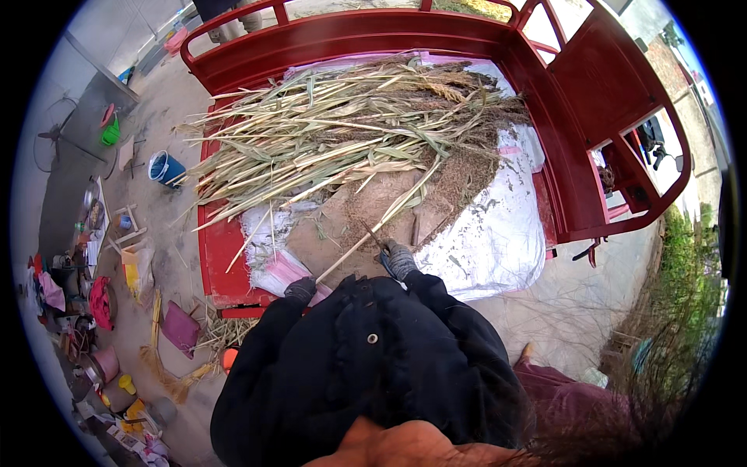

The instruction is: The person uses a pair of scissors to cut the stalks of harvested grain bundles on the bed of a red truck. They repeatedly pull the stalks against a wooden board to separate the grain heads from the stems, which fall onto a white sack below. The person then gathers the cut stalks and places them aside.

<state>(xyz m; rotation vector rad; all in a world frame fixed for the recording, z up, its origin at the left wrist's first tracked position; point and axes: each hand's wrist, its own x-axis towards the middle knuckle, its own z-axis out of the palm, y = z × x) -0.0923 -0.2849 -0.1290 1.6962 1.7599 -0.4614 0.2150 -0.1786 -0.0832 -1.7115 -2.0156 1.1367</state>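
Note:
Both my hands wear grey gloves and rest at the near edge of a red truck bed. My left hand [299, 289] is closed around the near end of a long pale stalk [366, 237], which slants away to the right. Close to that stalk, my right hand [399, 261] is closed on a thin, dark, stick-like thing [372, 234] whose kind I cannot make out. Beyond them lies a big heap of dry stalks [334, 132] with brown seed heads [486, 117] toward the right. Loose brown seeds [459, 183] cover part of the white sheet [498, 241] underneath.
Red side walls [373, 35] and a tall red end frame [607, 86] border the bed. On the floor at left stand a blue bucket [166, 169] and a small wooden stool [127, 226], with a maroon cushion [180, 330] nearer. Another person's legs [237, 23] show behind the far wall.

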